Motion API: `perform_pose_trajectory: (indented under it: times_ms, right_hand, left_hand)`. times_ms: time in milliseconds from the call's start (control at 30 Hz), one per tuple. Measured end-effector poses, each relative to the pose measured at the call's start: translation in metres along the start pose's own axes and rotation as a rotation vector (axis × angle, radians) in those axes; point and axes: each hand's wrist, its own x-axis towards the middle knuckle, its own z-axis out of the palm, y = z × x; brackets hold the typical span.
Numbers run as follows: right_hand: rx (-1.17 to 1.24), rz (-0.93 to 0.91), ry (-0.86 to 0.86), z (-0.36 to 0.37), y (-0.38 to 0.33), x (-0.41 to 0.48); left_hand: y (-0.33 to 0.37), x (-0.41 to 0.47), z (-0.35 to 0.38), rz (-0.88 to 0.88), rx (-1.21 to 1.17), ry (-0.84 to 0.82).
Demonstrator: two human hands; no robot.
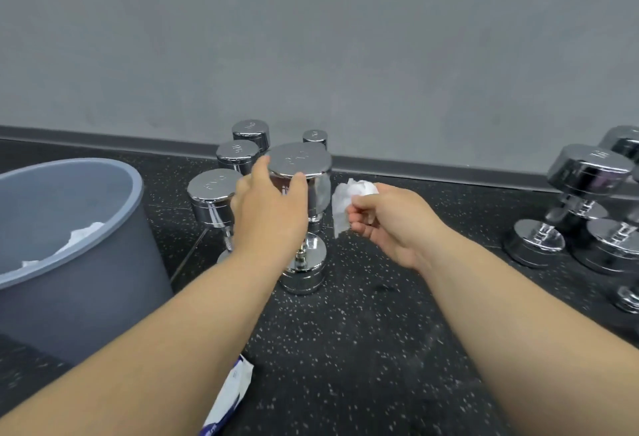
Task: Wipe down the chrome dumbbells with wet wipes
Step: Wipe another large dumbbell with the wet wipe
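Wipes pack [228,397] lies nearest. Dumbbell [300,160], clasped in left hand's [268,214] grip, should be steadied; crumpled wipe [349,198], pinched by right hand [390,221], swept round.

The central dumbbell [300,163] is mirror-silver chrome, like the dumbbells [587,172] at 3 o'clock. The wipe [349,198] is white. At 9 o'clock the bin [86,280] is slate grey. The floor [363,349] is black, speckled white; the wall [311,38] grey; at 6 o'clock, a white-and-blue packet [230,397].
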Motion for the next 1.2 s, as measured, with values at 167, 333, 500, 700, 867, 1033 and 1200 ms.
perform_pose_trajectory:
  times_ms: [167,333,500,700,867,1033,1200]
  right_hand:
    - [0.095,-0.009,-0.063,-0.054,-0.002,-0.063]
    - [-0.040,-0.039,-0.069,-0.108,0.000,-0.116]
    - [0.043,-0.010,-0.001,-0.127,0.017,-0.132]
    - [0.041,-0.044,-0.146,-0.113,0.012,-0.130]
    - [0.174,-0.082,-0.061,-0.116,0.008,-0.124]
    - [0.060,0.205,-0.090,-0.113,0.030,-0.127]
    - [0.405,0.175,-0.022,-0.123,0.030,-0.125]
  left_hand:
    - [0.025,-0.065,0.010,0.219,-0.155,-0.300]
    - [0.053,-0.105,0.033,-0.255,-0.546,-0.768]
    - [0.044,-0.136,0.053,-0.136,-0.370,-0.704]
    - [0.033,-0.127,0.039,-0.175,-0.538,-0.883]
    - [0.029,-0.117,0.031,-0.158,-0.326,-0.944]
    - [0.036,-0.115,0.036,-0.218,-0.643,-0.721]
    - [0.038,-0.120,0.038,-0.183,-0.698,-0.678]
